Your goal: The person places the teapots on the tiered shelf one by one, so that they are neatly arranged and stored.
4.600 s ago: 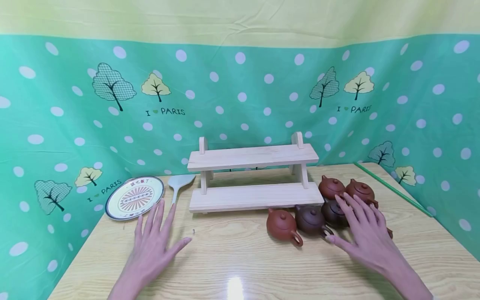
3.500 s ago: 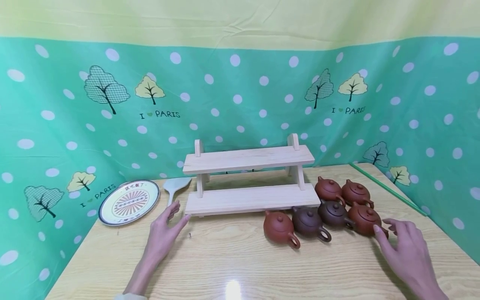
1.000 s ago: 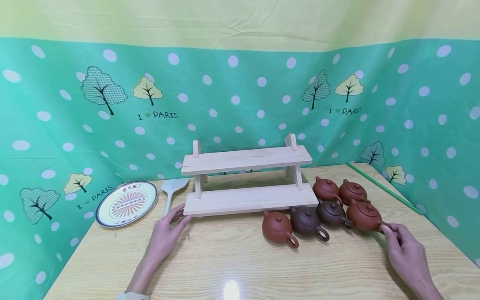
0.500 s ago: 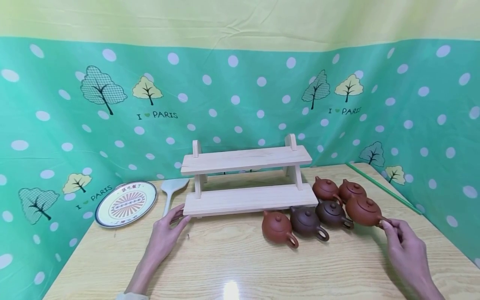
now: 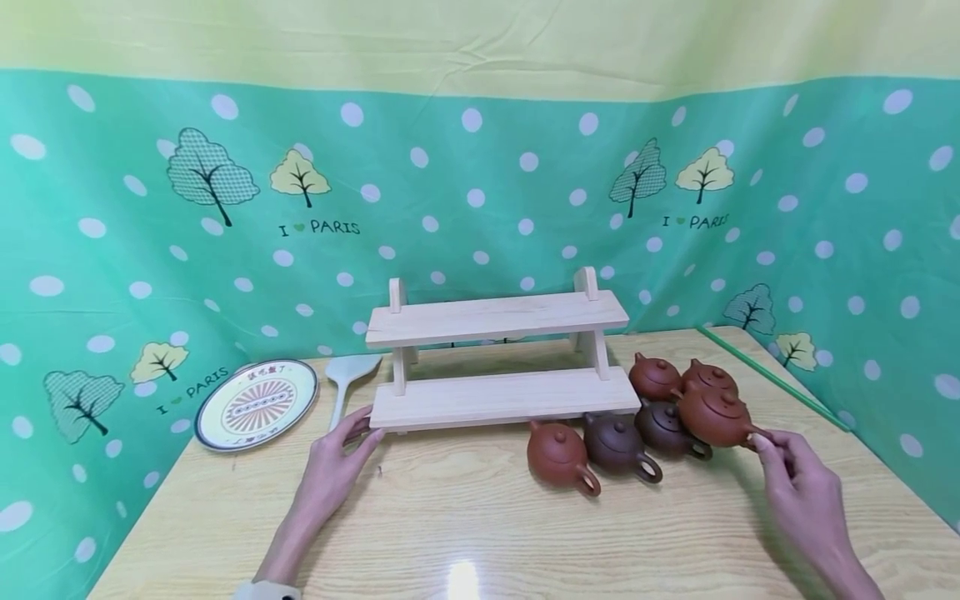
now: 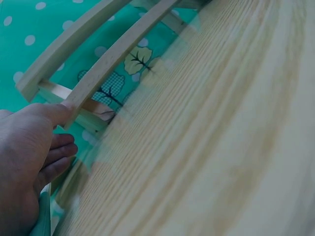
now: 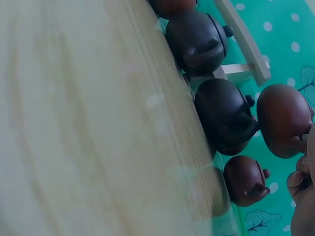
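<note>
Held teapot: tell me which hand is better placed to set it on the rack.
Right, I'd judge: the right hand holds the teapot off the table, while the left hand is far across, holding the left end of the rack.

My left hand [image 5: 332, 463] sits at the lower left of the head view, thumb apart from the bent fingers, its bare forearm slanting up from the bottom edge; my right hand [image 5: 808, 490] is at the lower right, thumb and fingertips pinched, wrist angled inward.
</note>
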The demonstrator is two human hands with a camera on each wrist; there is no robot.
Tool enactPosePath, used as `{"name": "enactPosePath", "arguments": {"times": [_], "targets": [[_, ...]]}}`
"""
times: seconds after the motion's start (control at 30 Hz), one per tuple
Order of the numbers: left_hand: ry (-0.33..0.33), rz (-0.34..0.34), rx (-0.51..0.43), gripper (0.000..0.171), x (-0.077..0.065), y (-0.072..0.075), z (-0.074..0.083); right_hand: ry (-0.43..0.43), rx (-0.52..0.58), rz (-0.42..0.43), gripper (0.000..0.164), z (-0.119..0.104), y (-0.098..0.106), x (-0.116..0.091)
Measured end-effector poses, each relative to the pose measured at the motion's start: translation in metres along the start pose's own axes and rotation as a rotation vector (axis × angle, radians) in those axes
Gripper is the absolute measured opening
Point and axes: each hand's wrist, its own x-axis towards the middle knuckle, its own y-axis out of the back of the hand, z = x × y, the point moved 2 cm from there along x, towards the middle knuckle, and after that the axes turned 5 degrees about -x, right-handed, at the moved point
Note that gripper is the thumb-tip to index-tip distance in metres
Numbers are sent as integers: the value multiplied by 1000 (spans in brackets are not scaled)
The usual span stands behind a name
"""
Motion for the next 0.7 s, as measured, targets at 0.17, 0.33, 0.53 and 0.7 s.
{"name": "enactPosePath", "arguments": {"times": [0.17, 0.33, 0.53, 0.7], "targets": [[7, -1, 2, 51, 0, 0, 1, 26, 18, 8, 9, -5, -2, 2], [8, 0, -6, 52, 0, 0, 1, 43, 28, 8, 8, -10, -5, 4], [7, -2, -9, 52, 0, 0, 0, 46, 45, 5, 6, -13, -9, 5], [-3, 1, -5, 51, 0, 0, 0, 57, 61, 12, 5, -15, -13, 7]]}}
